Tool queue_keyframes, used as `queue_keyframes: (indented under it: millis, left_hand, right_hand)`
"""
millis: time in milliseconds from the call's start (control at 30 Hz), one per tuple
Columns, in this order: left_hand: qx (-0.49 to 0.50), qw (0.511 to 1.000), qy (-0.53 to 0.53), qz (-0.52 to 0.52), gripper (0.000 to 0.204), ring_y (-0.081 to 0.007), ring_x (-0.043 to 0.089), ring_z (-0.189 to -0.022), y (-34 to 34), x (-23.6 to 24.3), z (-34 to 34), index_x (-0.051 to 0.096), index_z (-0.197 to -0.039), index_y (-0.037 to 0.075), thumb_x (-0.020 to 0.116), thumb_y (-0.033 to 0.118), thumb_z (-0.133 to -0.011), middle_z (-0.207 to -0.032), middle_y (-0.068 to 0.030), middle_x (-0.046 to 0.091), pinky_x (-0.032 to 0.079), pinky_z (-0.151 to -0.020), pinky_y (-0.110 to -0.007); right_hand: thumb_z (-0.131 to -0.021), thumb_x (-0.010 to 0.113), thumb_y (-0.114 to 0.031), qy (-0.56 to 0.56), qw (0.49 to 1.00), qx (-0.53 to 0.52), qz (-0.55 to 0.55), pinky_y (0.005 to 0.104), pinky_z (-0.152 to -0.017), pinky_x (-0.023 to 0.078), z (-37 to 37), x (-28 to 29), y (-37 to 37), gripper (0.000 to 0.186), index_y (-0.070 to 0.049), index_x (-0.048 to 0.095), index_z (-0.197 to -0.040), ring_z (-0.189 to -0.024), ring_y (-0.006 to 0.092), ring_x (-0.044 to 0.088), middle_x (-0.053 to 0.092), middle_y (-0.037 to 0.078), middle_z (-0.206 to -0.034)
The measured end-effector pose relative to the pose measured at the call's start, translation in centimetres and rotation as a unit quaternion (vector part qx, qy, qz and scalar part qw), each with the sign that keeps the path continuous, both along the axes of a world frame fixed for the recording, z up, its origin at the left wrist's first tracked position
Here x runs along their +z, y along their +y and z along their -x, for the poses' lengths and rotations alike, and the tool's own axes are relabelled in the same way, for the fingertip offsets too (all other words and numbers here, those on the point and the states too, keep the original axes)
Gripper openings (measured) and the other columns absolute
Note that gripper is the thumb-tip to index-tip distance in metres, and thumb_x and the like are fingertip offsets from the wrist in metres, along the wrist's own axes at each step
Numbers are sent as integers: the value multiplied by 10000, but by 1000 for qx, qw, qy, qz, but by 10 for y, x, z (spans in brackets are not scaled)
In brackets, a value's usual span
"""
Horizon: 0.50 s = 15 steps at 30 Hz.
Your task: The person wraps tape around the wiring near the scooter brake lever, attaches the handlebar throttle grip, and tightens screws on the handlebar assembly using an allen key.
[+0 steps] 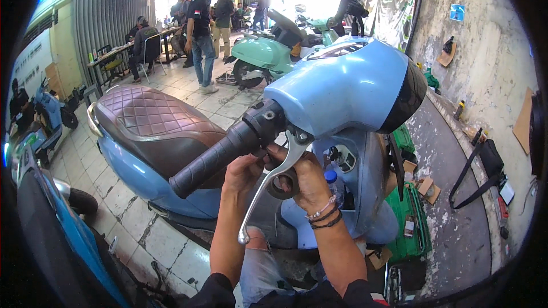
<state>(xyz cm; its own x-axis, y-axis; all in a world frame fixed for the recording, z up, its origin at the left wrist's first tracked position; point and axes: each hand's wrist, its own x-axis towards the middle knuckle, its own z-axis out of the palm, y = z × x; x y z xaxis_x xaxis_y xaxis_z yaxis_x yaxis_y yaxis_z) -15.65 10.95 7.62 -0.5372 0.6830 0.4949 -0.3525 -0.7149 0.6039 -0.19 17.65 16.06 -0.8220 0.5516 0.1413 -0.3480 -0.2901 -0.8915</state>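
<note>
The light-blue scooter's handlebar cover [337, 85] fills the middle of the view, with a black rubber grip [208, 154] pointing toward the lower left. Below the grip, a silver brake lever [268, 179] curves down between my forearms. My left hand [242, 174] is closed, its fingertips pinched under the inner end of the grip; what they hold is hidden. Behind the lever, my right hand [311, 182] has its fingers bent up toward the same spot. A black ring that looks like a roll of tape [293, 185] sits in the right hand, partly covered by the lever.
The scooter's brown quilted seat [151, 108] lies to the left. A blue-capped bottle [331, 178] stands in the front compartment. Green crates [408, 222] and a black shoulder bag [490, 159] lie at right. Another scooter [260, 54] and several people are behind; a teal one [74, 222] is near left.
</note>
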Motion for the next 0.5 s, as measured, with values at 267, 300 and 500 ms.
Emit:
queue_keyframes:
  millis: [267, 300, 500]
  left_hand:
    - [147, 986, 42, 66, 286, -141, 692, -793, -19, 17, -25, 706, -1089, -43, 725, 208, -954, -958, -99, 733, 535, -703, -273]
    - [175, 980, 53, 83, 275, -139, 692, -790, -19, 20, -29, 707, -1082, -44, 719, 202, -959, -948, -94, 734, 538, -703, -271]
    - [193, 971, 75, 120, 248, -163, 697, -864, -19, 30, -41, 672, -1124, -44, 678, 167, -993, -1012, -103, 722, 570, -751, -304]
  right_hand:
    - [-932, 711, -178, 62, 995, 3, 78, 244, -612, 488, -4, -12, 2, 160, -27, 750, -967, -719, 105, 662, 720, 42, -879]
    - [-943, 685, -162, 85, 992, 31, 86, 247, -609, 490, -6, -15, 3, 157, -19, 745, -969, -703, 109, 658, 718, 47, -875]
    - [-966, 619, -127, 146, 980, 61, 122, 260, -580, 477, -6, -30, 6, 169, 1, 725, -993, -612, 116, 618, 701, 63, -824]
